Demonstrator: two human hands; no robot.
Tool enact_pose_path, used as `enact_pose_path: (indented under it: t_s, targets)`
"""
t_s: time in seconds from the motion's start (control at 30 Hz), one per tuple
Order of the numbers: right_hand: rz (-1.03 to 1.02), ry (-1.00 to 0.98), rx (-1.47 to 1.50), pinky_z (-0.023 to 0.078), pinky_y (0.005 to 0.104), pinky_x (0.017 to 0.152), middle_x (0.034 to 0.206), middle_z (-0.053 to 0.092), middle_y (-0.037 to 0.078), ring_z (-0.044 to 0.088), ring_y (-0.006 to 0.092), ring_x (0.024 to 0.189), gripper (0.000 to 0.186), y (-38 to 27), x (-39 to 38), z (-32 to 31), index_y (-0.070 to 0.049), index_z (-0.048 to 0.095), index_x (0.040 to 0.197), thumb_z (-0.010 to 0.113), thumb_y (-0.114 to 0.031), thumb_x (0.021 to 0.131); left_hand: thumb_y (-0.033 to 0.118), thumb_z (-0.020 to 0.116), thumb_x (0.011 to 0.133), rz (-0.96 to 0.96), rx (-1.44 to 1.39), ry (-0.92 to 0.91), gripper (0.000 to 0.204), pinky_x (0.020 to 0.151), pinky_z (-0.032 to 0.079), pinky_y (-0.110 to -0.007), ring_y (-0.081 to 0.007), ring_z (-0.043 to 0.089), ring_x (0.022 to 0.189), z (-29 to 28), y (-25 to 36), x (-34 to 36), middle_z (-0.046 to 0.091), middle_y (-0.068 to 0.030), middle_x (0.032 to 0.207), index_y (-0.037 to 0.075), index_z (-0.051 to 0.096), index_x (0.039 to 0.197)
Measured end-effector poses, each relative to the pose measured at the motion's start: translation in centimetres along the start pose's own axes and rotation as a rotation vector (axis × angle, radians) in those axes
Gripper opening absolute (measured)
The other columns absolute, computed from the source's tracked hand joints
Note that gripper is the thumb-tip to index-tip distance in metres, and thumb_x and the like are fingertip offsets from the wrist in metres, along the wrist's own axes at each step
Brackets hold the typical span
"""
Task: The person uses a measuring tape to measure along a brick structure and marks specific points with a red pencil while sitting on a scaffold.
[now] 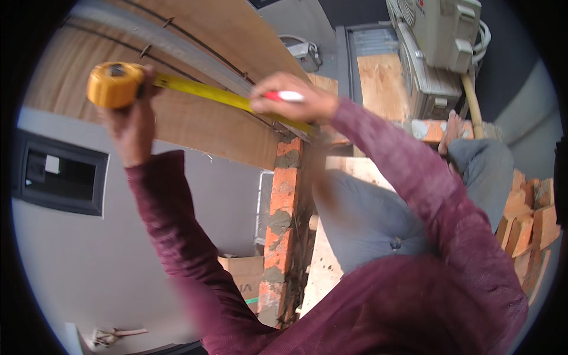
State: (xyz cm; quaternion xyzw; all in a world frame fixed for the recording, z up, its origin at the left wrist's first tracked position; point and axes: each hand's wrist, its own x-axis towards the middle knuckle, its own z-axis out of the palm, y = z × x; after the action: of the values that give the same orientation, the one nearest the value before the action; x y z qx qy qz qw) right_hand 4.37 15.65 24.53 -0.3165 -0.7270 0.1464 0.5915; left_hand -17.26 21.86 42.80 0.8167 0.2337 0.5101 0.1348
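My left hand, raised at the upper left, is closed around the yellow case of a tape measure. The yellow tape blade runs out from it to the right, alongside wooden boards, and passes by my right hand. That hand is closed on a red and white pen, its fingers at the blade. Beyond the hand, the blade's far end is blurred near the top of a narrow brick wall. Both sleeves are dark red.
Metal rods and a grey bar cross the boards. Air conditioner units stand at the upper right, near a bamboo pole. Bricks are stacked at the right. A cardboard box and a dark-framed window are at the left.
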Motion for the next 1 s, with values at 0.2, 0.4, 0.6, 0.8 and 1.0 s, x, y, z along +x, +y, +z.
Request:
enact_pose_path:
  t_s: [0.2,0.4,0.6,0.8,1.0]
  targets:
    - [0.057,0.051,-0.111,0.050,0.0345,0.072,0.079,0.068,0.010,0.064,0.0241,0.076,0.027,2.9,6.7,0.6,-0.003,0.069,0.087,0.067,-0.030,0.085,0.015,0.073,0.087,0.027,0.129,-0.052,0.031,0.082,0.060,-0.031,-0.0157,0.065,0.094,-0.9,-0.6,8.0,0.064,-0.0094,0.102,-0.002,0.059,0.109]
    - [0.083,0.201,0.006,0.049,0.0345,0.071,0.078,0.066,0.009,0.063,0.0216,0.076,0.032,4.5,5.6,-2.2,-0.003,0.068,0.087,0.066,-0.035,0.087,0.012,0.071,0.088,0.074,0.266,-0.073,0.029,0.082,0.061,-0.032,-0.0173,0.065,0.095,-2.5,-2.0,12.0,0.063,-0.0109,0.103,-0.002,0.057,0.109]
    - [0.206,0.255,-0.106,0.047,0.0327,0.069,0.073,0.063,0.006,0.059,0.0186,0.071,0.031,8.6,-0.2,-3.1,-0.002,0.067,0.089,0.063,-0.033,0.090,0.005,0.070,0.087,0.079,0.275,0.009,0.034,0.082,0.061,-0.032,-0.0205,0.065,0.096,-1.6,-2.8,12.5,0.061,-0.0157,0.106,-0.007,0.052,0.113]
    - [0.425,0.234,0.013,0.047,0.0315,0.069,0.074,0.063,0.005,0.059,0.0162,0.072,0.027,11.1,-3.9,-2.3,-0.003,0.067,0.089,0.060,-0.029,0.091,0.004,0.070,0.087,0.127,0.330,-0.005,0.036,0.085,0.061,-0.036,-0.0224,0.065,0.098,-0.5,-3.1,12.3,0.061,-0.0171,0.107,-0.007,0.051,0.115]
    - [0.461,0.232,0.121,0.047,0.0308,0.069,0.073,0.062,0.004,0.059,0.0149,0.072,0.025,12.1,-4.8,-1.4,-0.004,0.067,0.089,0.060,-0.028,0.091,0.002,0.071,0.086,0.095,0.429,0.021,0.040,0.086,0.061,-0.039,-0.0251,0.064,0.102,-0.8,-3.7,12.9,0.060,-0.0191,0.112,-0.008,0.050,0.118]
